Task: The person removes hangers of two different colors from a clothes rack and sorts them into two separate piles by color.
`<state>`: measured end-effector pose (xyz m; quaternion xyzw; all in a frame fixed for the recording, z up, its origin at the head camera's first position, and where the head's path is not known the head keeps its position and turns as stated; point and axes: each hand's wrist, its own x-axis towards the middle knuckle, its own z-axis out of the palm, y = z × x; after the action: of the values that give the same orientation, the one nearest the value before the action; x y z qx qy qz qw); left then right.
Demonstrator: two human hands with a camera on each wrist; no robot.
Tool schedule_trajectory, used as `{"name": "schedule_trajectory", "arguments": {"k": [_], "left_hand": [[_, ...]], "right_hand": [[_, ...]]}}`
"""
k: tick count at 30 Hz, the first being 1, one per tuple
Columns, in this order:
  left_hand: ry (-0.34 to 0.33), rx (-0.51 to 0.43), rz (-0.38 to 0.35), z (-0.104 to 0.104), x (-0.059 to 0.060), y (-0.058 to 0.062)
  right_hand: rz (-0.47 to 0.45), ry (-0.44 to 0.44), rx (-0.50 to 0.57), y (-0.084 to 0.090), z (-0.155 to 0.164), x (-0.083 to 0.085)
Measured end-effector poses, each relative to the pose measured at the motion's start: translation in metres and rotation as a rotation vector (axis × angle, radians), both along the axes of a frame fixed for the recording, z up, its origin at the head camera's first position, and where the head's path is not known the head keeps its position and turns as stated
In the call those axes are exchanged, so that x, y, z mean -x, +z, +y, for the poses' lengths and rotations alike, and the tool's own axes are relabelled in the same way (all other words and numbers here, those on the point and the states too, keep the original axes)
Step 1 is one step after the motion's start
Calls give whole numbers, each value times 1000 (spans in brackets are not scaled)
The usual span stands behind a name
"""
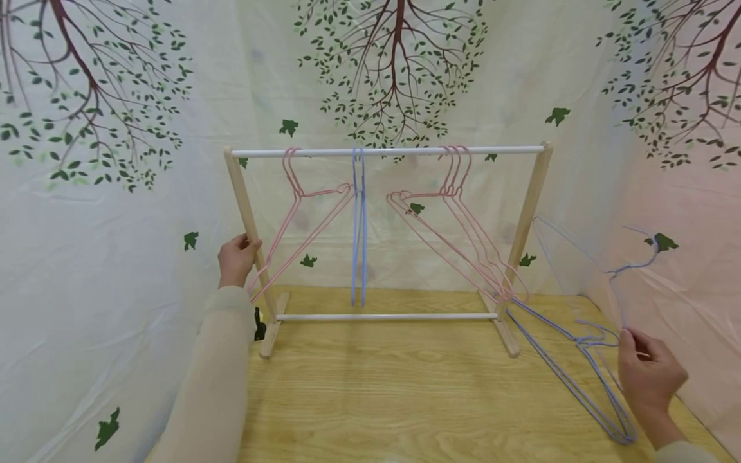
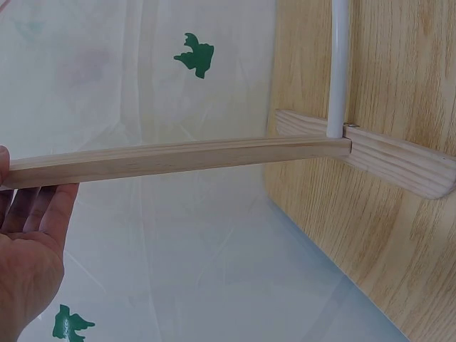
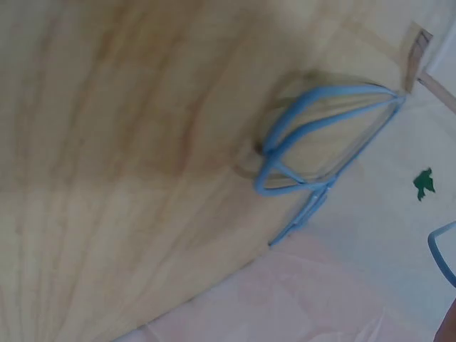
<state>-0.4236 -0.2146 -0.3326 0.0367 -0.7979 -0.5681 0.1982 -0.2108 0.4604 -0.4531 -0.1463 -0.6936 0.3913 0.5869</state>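
Standing on the wooden desk (image 1: 405, 399) is a small clothes rack (image 1: 523, 222) with pale wooden uprights, a white top rail (image 1: 388, 152) and a white lower bar (image 1: 384, 316) between its feet. The left hand (image 1: 236, 259) grips the rack's left upright (image 1: 247, 222), fingers (image 1: 250, 244) wrapped round the post; the left wrist view shows the palm (image 2: 28, 263) lying against that same upright (image 2: 178, 158). The right hand (image 1: 648, 376) is low at the right of the desk, its fingers pinching the bottom wire of a blue hanger (image 1: 633, 267) that is lifted off the surface and stands against the curtain. Just beside that hand, a small pile of blue hangers (image 1: 585, 379) lies flat on the desk, running from the rack's right foot (image 1: 508, 337) toward the near right corner; the right wrist view shows their hooks (image 3: 313, 142) close to the desk's edge. On the rail hang one pink hanger (image 1: 301, 212) at the left, two blue ones (image 1: 359, 225) in the middle hanging edge-on, and a bunch of pink hangers (image 1: 463, 231) at the right, whose lower corners reach down to the right foot and crowd the pile. All round the desk hangs a cream curtain (image 1: 116, 193) printed with brown trees and green leaves.
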Motion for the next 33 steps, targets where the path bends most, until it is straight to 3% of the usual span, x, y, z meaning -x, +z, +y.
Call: {"name": "schedule_trajectory", "arguments": {"k": [14,26,33], "left_hand": [[8,-1,-6,0,-1,0],[15,22,14,0,1,1],[14,27,16,-2,4,2]], "right_hand": [[-167,59,-183,-29,-1,0],[-304,45,-215,-47,-3,-4],[-485,36,-158,-44,-7,-10]]}}
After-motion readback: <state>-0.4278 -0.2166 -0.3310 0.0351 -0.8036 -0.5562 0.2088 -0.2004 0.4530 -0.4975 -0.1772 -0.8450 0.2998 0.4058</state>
